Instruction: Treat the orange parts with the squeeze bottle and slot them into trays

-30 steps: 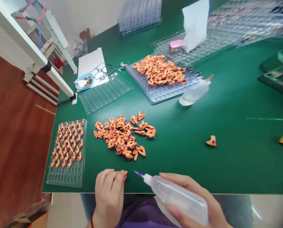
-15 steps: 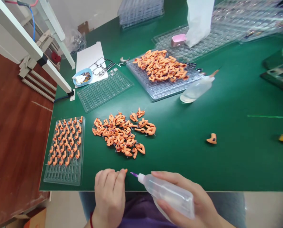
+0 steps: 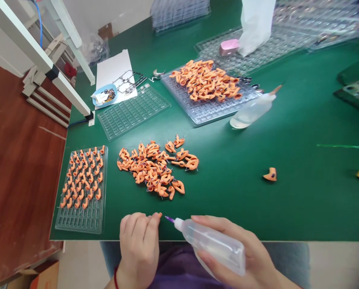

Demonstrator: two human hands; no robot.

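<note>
My left hand (image 3: pixel 140 247) is closed at the table's front edge, pinching a small orange piece (image 3: pixel 160 214) that is mostly hidden by the fingers. My right hand (image 3: pixel 242 251) is wrapped round a clear squeeze bottle (image 3: pixel 215 245), held tilted. Its purple tip (image 3: pixel 169 219) points at the orange piece, with a small gap between them. Beyond my left hand lies a loose pile of orange curved parts (image 3: pixel 151 166). More such parts stand in rows in a clear tray (image 3: pixel 80 220) at the left.
A heap of orange parts (image 3: pixel 206 82) rests on stacked trays (image 3: pixel 203 117). Another bottle (image 3: pixel 251 112) leans near them. One orange part (image 3: pixel 270 174) lies at the right. An unfilled tray (image 3: pixel 134 110), a blue dish (image 3: pixel 113 99) and a pink scoop (image 3: pixel 229 47) are farther back.
The view has shifted very slightly. Both hands, the bottle and the small piece keep nearly the same positions relative to each other.
</note>
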